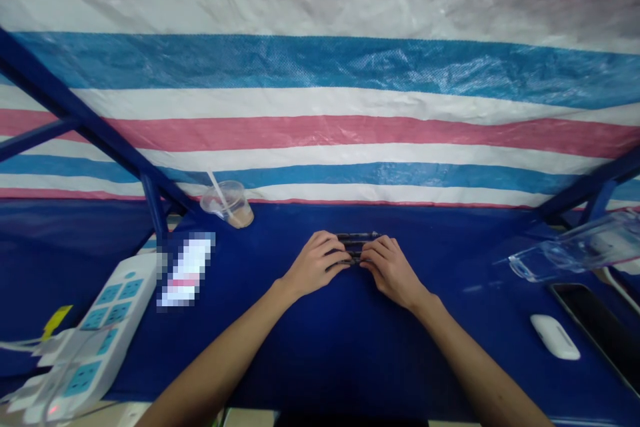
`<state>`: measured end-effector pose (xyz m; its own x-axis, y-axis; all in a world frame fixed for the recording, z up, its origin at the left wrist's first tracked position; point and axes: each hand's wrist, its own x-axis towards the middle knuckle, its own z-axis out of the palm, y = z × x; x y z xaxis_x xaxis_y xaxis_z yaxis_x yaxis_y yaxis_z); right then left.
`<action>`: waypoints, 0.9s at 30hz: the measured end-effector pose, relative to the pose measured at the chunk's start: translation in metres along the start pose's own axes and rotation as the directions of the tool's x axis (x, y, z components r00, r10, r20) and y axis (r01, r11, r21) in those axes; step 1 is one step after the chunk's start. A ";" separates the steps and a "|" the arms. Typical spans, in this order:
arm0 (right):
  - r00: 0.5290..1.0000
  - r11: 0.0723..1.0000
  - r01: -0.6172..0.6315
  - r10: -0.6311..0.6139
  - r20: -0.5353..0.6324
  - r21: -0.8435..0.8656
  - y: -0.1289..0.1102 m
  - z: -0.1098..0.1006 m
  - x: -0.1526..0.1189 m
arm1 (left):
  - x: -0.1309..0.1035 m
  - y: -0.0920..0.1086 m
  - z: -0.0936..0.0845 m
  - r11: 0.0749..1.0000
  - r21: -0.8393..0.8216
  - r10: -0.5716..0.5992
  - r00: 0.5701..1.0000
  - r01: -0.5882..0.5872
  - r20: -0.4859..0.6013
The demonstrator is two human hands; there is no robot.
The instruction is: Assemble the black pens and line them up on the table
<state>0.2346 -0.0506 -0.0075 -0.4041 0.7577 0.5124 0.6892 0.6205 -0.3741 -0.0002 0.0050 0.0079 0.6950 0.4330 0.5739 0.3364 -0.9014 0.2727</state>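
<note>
Several dark, slim pens lie side by side, roughly parallel, on the blue tabletop in front of me. My left hand is closed around their left ends, its fingers curled over them. From the other side, my right hand grips the right ends with bent fingers. Only the middle stretches of the pens and one tip at the far right show; the rest is hidden beneath my fingers. A small gap separates the two hands.
A clear plastic cup with a straw stands at the back left. Left are a blurred-out bright rectangle and a white power strip with plugs. Right are a transparent bottle, a white earbud case and a black phone. Striped sheeting hangs behind.
</note>
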 end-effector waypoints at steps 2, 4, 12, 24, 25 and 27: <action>1.000 1.000 -0.007 0.007 0.009 0.012 -0.003 0.000 0.000 | -0.001 0.000 0.001 1.000 0.010 0.006 0.999 -0.006 -0.043; 1.000 1.000 -0.017 0.016 0.010 0.012 -0.005 0.001 0.000 | -0.003 0.000 0.002 1.000 0.019 0.006 0.998 -0.005 -0.068; 0.999 0.997 -0.032 0.030 -0.029 -0.065 -0.004 0.011 -0.005 | -0.006 -0.001 0.004 1.000 0.025 -0.004 0.994 0.006 -0.106; 0.998 0.999 -0.040 0.041 -0.046 0.032 -0.014 0.007 -0.002 | -0.005 0.003 0.002 0.995 -0.006 -0.103 0.994 0.103 -0.029; 0.998 0.999 -0.034 0.035 -0.043 0.028 -0.014 0.007 -0.002 | -0.005 0.003 0.002 0.993 0.000 -0.115 0.993 0.115 -0.021; 0.998 0.999 -0.033 0.034 -0.048 0.024 -0.013 0.007 -0.001 | -0.005 0.002 0.001 0.993 0.002 -0.122 0.993 0.122 -0.008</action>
<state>0.2216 -0.0579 -0.0089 -0.3516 0.7678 0.5356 0.6876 0.6001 -0.4089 -0.0025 0.0007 0.0052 0.6439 0.5397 0.5423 0.4201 -0.8418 0.3390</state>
